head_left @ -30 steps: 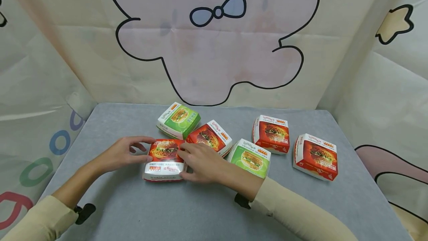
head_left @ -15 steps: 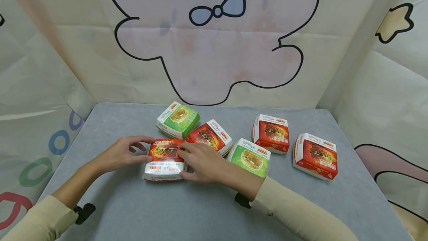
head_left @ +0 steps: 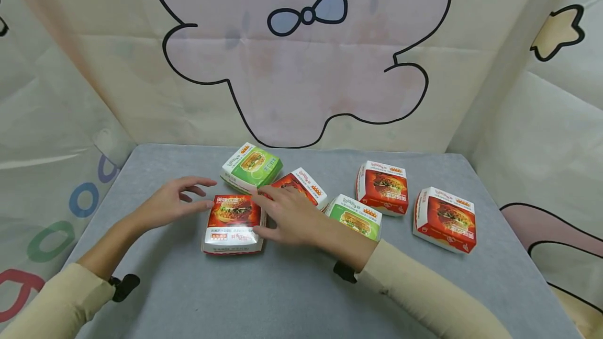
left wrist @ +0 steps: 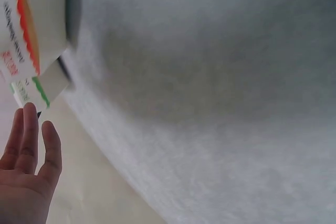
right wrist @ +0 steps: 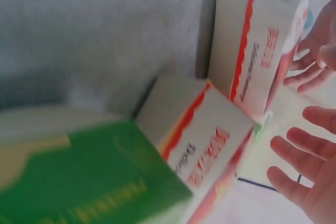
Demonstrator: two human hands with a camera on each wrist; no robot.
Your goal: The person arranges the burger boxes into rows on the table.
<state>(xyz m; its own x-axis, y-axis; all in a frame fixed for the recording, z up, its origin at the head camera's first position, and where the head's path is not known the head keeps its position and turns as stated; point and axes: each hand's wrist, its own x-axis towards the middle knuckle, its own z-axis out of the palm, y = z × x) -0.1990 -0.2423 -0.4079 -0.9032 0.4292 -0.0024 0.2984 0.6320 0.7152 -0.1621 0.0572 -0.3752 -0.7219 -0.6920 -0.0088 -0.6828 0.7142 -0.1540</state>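
Observation:
A red and white burger box (head_left: 234, 221) lies on the table between my hands. My left hand (head_left: 171, 205) is raised just off its left side, fingers extended and holding nothing; in the left wrist view its palm (left wrist: 26, 166) is apart from the boxes. My right hand (head_left: 292, 218) hovers by the box's right edge with fingers spread, and in the right wrist view its fingers (right wrist: 299, 156) are apart from the boxes. Behind the front box sits a green burger box (head_left: 254, 167). A second red box (head_left: 311, 186) is partly hidden by my right hand.
Another green burger box (head_left: 356, 219) lies beside my right forearm, partly covered. Two more red boxes, one farther back (head_left: 383, 187) and one at the right (head_left: 445, 221), rest on the grey cloth-covered table (head_left: 282, 297). Printed curtains (head_left: 301, 82) enclose the back and sides.
Both hands have let go of the front red box and lifted slightly up and away from it. The box stays in almost the same place.

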